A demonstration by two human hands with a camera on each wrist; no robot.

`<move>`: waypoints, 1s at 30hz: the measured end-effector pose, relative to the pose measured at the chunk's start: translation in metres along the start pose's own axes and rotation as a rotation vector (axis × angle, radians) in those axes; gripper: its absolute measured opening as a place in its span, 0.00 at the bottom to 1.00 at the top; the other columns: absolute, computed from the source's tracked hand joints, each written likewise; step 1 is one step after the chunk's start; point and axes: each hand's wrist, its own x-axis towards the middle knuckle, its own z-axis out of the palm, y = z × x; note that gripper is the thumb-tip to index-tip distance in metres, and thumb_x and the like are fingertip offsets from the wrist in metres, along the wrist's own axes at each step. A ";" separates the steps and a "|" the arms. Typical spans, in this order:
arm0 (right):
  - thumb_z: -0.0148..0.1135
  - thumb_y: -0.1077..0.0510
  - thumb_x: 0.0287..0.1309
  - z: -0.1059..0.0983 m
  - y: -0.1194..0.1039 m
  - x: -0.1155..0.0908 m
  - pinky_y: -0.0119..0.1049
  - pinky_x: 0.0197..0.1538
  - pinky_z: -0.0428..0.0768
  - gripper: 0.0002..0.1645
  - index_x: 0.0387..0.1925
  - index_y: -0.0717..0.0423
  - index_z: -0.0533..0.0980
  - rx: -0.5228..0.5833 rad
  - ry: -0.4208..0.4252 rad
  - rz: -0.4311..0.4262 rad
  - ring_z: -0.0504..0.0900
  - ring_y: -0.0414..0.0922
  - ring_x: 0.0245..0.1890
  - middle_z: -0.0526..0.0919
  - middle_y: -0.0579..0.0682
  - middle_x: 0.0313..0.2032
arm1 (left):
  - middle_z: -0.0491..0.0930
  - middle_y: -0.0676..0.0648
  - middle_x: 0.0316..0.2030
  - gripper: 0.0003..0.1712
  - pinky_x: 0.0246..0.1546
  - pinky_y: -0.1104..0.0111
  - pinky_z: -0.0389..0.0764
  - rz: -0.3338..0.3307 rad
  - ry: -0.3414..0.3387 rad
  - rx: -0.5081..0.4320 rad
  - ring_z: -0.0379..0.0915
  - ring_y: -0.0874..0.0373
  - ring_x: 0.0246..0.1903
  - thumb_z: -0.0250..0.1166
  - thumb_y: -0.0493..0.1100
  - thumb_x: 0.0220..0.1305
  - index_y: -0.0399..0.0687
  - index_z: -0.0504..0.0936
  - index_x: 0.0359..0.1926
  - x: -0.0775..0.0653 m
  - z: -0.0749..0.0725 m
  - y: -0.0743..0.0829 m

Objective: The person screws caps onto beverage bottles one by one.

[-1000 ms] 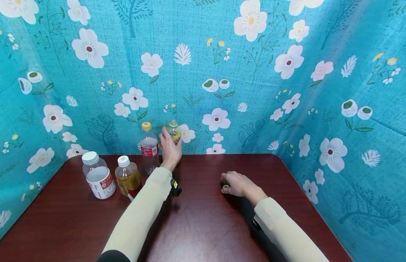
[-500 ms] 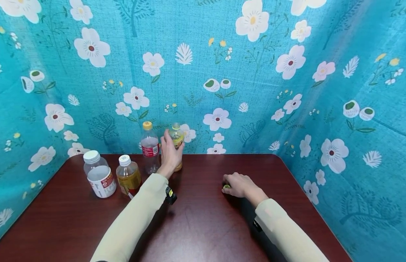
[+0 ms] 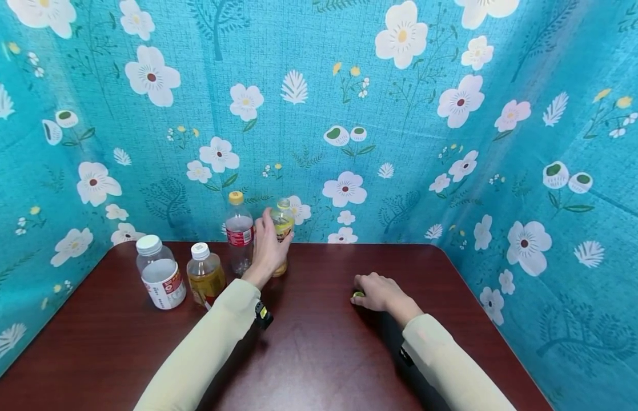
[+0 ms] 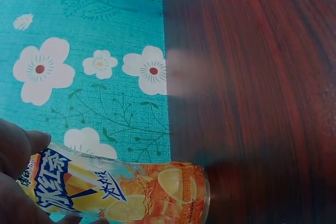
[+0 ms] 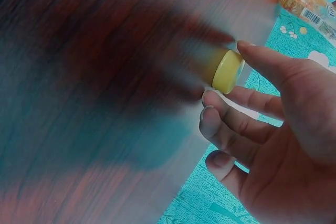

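Note:
My left hand (image 3: 269,248) grips a capless iced tea bottle (image 3: 284,225) near the table's back edge. The bottle stands upright, clear plastic with a yellow label. In the left wrist view the thumb lies along one side of the bottle (image 4: 118,190) and fingertips show on the other. My right hand (image 3: 377,292) is low over the table, right of the middle. Its thumb and fingers pinch a small yellow bottle cap (image 5: 228,72) close to the tabletop. In the head view the hand hides most of this cap (image 3: 358,294).
Left of the left hand stand an empty-looking bottle with a red label and yellow cap (image 3: 240,234), a squat white-capped bottle (image 3: 206,277) and a wide white-lidded jar (image 3: 161,279). A blue flowered cloth (image 3: 319,114) hangs behind the dark red table (image 3: 319,342).
The left hand and the iced tea bottle have come lower and slightly nearer, showing more of the bottle. The right hand stays in place with the cap. The head view shifts slightly.

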 end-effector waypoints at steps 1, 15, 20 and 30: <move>0.72 0.47 0.61 0.000 0.000 0.000 0.43 0.34 0.77 0.17 0.44 0.52 0.80 0.004 -0.001 0.003 0.74 0.45 0.31 0.78 0.46 0.31 | 0.64 0.34 0.63 0.48 0.63 0.45 0.72 0.006 -0.003 0.008 0.67 0.39 0.61 0.70 0.47 0.67 0.47 0.51 0.78 -0.001 -0.001 0.001; 0.73 0.52 0.60 0.001 -0.001 -0.001 0.43 0.35 0.79 0.12 0.41 0.53 0.83 0.041 0.004 -0.005 0.75 0.44 0.30 0.81 0.47 0.32 | 0.65 0.36 0.63 0.48 0.60 0.43 0.74 0.075 -0.058 0.022 0.67 0.39 0.61 0.71 0.48 0.67 0.50 0.53 0.79 -0.019 -0.005 0.007; 0.72 0.57 0.63 0.000 -0.002 -0.001 0.40 0.34 0.78 0.07 0.39 0.54 0.81 0.050 0.001 -0.049 0.75 0.44 0.28 0.79 0.47 0.30 | 0.64 0.37 0.63 0.49 0.61 0.43 0.74 0.084 -0.075 0.011 0.67 0.41 0.62 0.72 0.48 0.66 0.53 0.53 0.79 -0.023 -0.008 0.006; 0.69 0.65 0.62 -0.001 0.001 -0.002 0.46 0.40 0.79 0.06 0.34 0.59 0.78 0.019 0.052 -0.131 0.76 0.49 0.35 0.78 0.52 0.30 | 0.65 0.37 0.63 0.49 0.62 0.45 0.74 0.107 -0.111 0.016 0.68 0.41 0.61 0.71 0.47 0.67 0.54 0.51 0.79 -0.030 -0.013 0.006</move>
